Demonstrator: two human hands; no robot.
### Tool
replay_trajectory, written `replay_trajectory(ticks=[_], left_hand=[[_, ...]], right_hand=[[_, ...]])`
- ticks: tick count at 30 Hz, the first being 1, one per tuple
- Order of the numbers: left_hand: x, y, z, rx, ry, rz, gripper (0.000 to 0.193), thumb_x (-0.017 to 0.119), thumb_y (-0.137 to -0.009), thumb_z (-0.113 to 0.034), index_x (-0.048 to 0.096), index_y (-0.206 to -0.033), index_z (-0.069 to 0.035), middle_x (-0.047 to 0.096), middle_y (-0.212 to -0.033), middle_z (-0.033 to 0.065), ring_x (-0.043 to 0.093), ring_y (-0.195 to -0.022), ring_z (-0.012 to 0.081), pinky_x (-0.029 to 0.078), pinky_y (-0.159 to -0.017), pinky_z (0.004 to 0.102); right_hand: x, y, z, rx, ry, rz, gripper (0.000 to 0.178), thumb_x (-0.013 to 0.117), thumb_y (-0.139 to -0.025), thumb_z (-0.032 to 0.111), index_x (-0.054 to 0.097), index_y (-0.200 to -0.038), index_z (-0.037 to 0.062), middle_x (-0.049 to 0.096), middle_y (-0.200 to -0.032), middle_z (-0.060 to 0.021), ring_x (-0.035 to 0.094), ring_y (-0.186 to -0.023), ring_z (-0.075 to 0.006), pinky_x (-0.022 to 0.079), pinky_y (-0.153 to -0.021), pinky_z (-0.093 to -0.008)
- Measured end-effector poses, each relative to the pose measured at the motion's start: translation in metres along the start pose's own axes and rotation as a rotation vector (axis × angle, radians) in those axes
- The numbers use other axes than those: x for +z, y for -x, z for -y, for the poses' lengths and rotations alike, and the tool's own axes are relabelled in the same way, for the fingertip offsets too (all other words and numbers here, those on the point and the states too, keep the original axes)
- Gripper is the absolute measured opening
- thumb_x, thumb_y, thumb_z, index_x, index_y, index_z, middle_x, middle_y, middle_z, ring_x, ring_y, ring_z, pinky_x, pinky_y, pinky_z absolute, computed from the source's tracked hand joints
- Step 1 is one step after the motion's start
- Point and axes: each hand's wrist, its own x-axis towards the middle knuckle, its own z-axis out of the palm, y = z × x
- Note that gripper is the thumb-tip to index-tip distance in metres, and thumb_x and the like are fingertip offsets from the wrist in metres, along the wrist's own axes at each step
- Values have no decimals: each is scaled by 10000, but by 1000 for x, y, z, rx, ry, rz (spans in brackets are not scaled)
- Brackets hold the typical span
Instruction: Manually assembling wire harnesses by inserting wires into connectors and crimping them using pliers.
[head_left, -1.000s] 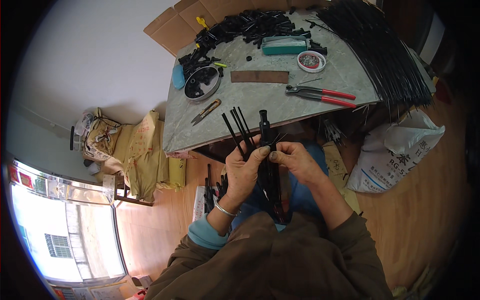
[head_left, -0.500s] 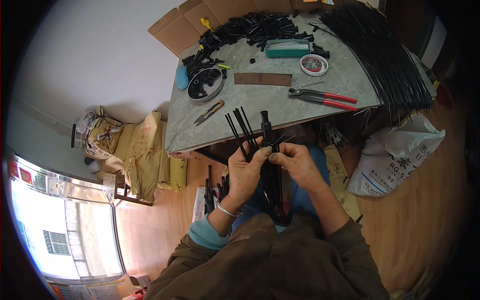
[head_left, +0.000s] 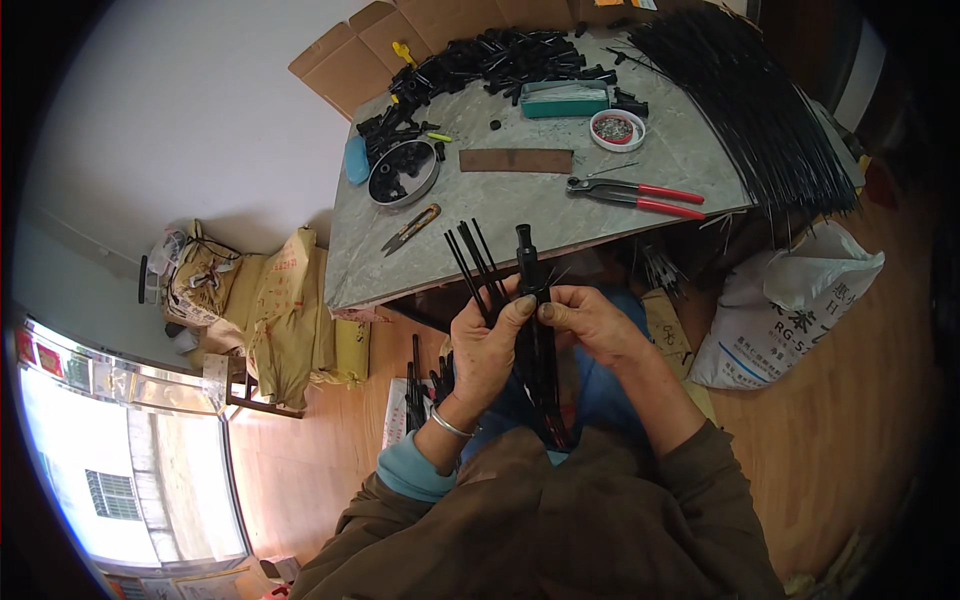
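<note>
Tube [head_left: 527,262], black and stepped, stands between our 2 hands, its long axis running from the flared head at 12 o'clock down toward our lap at 6. Neither side is nearer: our left hand [head_left: 487,345] meets it from 9 o'clock and our right hand [head_left: 598,328] from 3, thumbs almost touching. We see the left grip clamped on the tube, with black rods [head_left: 463,265] fanning out toward 11 between its fingers. The right grip is pinched together, seemingly on thin strands [head_left: 561,273] that poke up toward 1; the fingers hide the rest.

Past the tube's head, the near edge of the worktop [head_left: 540,205] crosses our view, rising toward 2. Our widest gap lies at 12, between the snips [head_left: 411,230] at 10 and the red-handled pincers [head_left: 670,203] between 1 and 2, reaching up to a brown strip [head_left: 515,160]. Farther out we have a teal tray [head_left: 565,106] near 12, a long rod bundle [head_left: 745,120] between 1 and 2, and a white sack [head_left: 755,325] at 3.
</note>
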Motion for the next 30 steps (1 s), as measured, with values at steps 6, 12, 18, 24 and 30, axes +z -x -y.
replay_trajectory(ticks=[6, 12, 18, 24, 30], left_hand=[[-9, -8, 4, -24, -61, 46, 268, 684, -871, -120, 624, -1100, 4, 656, -946, 4, 581, -831, 63, 481, -766, 207], [-11, -5, 6, -45, 23, -35, 260, 679, -872, -107, 617, -1100, 1, 647, -930, -6, 574, -824, 59, 477, -762, 207], [-7, -3, 9, 34, -9, -101, 231, 670, -879, -102, 618, -1082, -5, 638, -940, -8, 566, -849, 57, 469, -788, 208], [-16, -3, 13, 33, 63, -87, 238, 665, -883, -104, 614, -1095, -6, 642, -937, -6, 573, -842, 58, 469, -784, 206], [-19, -2, 12, 11, 100, -42, 248, 664, -885, -106, 611, -1105, -5, 646, -946, -1, 576, -849, 59, 474, -774, 204]], right_hand=[[3, -2, 0, -6, 82, -40, 248, 725, -826, 319, 618, -882, 103, 602, -790, 55, 583, -715, -52, 496, -624, -227], [6, -5, -5, -19, 50, -44, 207, 706, -853, 261, 621, -896, 78, 606, -796, 47, 567, -704, -44, 475, -621, -202], [33, -1, -16, -352, 258, -288, 160, 667, -891, 197, 619, -889, 45, 598, -789, 42, 514, -700, -21, 424, -602, -187], [36, -3, -13, -316, 340, -287, 218, 702, -863, 216, 611, -794, 31, 548, -673, 55, 454, -620, -18, 369, -530, -197], [20, -10, -7, -124, 127, -83, 254, 708, -848, 321, 609, -784, 95, 495, -629, 74, 436, -545, -28, 355, -488, -199]])
